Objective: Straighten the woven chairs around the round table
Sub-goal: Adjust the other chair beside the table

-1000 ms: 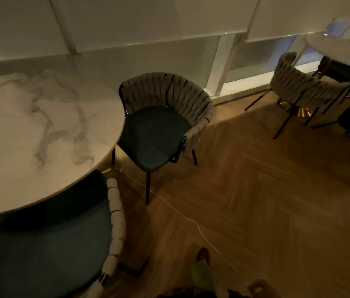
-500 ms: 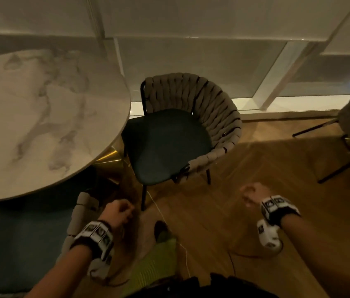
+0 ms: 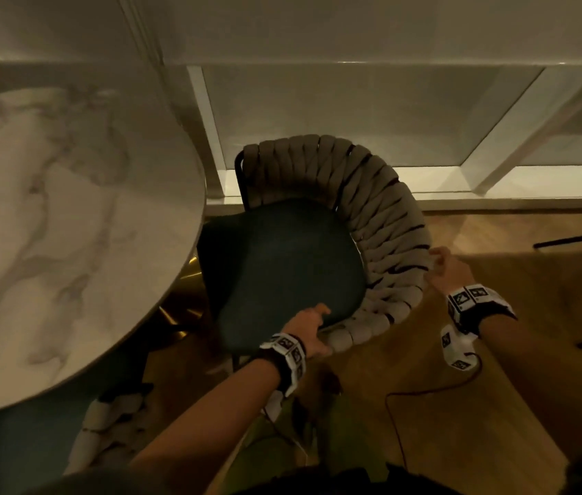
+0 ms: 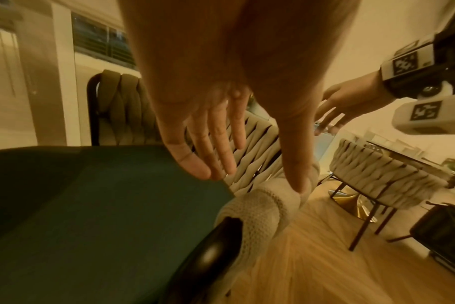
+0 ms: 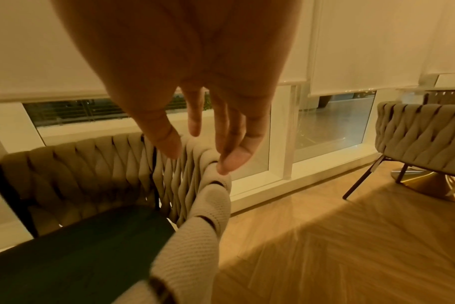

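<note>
The woven chair [image 3: 382, 216], beige straps around a dark green seat [image 3: 282, 266], stands at an angle beside the round marble table [image 3: 68, 226]. My left hand [image 3: 312, 326] is at the near end of the chair's armrest. In the left wrist view that left hand [image 4: 252, 179] has straight fingers over the seat edge and its thumb on the woven rim [image 4: 270, 201]. My right hand [image 3: 439, 266] reaches the outer back rim. The right wrist view shows the right hand [image 5: 199, 157] loosely spread, one fingertip touching the rim [image 5: 216, 191].
A second woven chair [image 3: 103, 434] is tucked under the table at the near left. Another woven chair [image 5: 416, 133] with a gold table base stands to the right. The window wall [image 3: 354, 119] is just behind the chair. A thin cable [image 3: 400, 423] lies on the wooden floor.
I have stepped closer to the chair. Both hands, curled and in the air before, have opened and reached it: the left at the armrest end, the right at the back rim.
</note>
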Demonstrator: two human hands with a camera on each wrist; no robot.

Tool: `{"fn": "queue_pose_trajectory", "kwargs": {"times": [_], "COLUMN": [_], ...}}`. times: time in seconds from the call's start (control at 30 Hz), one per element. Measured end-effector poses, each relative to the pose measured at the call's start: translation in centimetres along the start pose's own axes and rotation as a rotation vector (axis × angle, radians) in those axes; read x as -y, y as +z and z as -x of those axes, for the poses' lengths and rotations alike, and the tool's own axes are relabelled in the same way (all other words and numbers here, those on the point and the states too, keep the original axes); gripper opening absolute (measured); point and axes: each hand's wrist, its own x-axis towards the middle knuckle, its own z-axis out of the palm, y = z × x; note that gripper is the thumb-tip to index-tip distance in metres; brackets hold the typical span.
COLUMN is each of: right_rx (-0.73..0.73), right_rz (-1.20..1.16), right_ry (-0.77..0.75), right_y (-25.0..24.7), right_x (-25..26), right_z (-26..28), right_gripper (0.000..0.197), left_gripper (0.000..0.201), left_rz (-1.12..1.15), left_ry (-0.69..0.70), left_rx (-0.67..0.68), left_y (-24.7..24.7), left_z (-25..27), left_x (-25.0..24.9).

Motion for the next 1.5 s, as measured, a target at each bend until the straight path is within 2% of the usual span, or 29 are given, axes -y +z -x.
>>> {"fn": "queue_pose_trajectory", "kwargs": {"times": [0.07, 0.2, 0.33, 0.47, 0.63, 0.77, 0.83, 1.0, 1.23, 1.37, 1.5], "right_rx": [0.004, 0.048, 0.179, 0.212, 0.163, 0.139, 0.12, 0.119, 0.092, 0.075, 0.082], "right_rz": [0.02, 0.047, 0.073, 0.054, -0.005, -0.047, -0.083, -0.136, -0.187, -0.181, -0.166], "right_ry": [0.025, 0.135, 0.113, 0.121, 0.072, 0.095, 0.116, 0.166, 0.21, 0.197, 0.181], "right_y": [0.1, 0.0, 1.1, 1.8, 2.1, 3.1, 3.8, 5.6, 7.0, 6.8, 6.3], "right_x": [-0.6, -0.9, -0.3, -0.2, -1.2, -0.9, -0.7, 0.3, 3.1, 4.4, 4.3], "right_z": [-2.7, -7.8, -11.1, -12.6, -12.6, -11.6, -11.1, -9.7, -9.2, -9.6, -9.9], "right_gripper": [0.059, 0.07, 0.075, 0.077, 0.054, 0.05, 0.05, 0.067, 0.049, 0.051, 0.046], "left_gripper": [0.087, 0.082, 0.078, 0.061, 0.046, 0.051, 0.058, 0.063, 0.057, 0.057, 0.056], "left_rz": [0.037, 0.014, -0.241, -0.334, -0.397, -0.408, -0.423, -0.456, -0.419, -0.439, -0.437], "left_ry": [-0.03, -0.025, 0.056, 0.053, 0.045, 0.025, -0.001, -0.075, -0.148, -0.145, -0.126], "left_rx": [0.001, 0.034, 0.158, 0.233, 0.241, 0.228, 0.221, 0.183, 0.109, 0.085, 0.088], "left_y": [0.3, -0.5, 1.2, 1.2, 0.6, -0.7, -1.7, -4.2, -7.2, -8.1, -7.9], "left_z": [-1.7, -3.6, -3.9, -4.4, -4.3, -3.8, -3.5, -2.4, -2.1, -2.4, -2.6], "left_x": [-0.1, 0.5, -1.0, -1.6, -1.1, 0.3, 1.4, 3.7, 6.1, 5.9, 5.2]}}
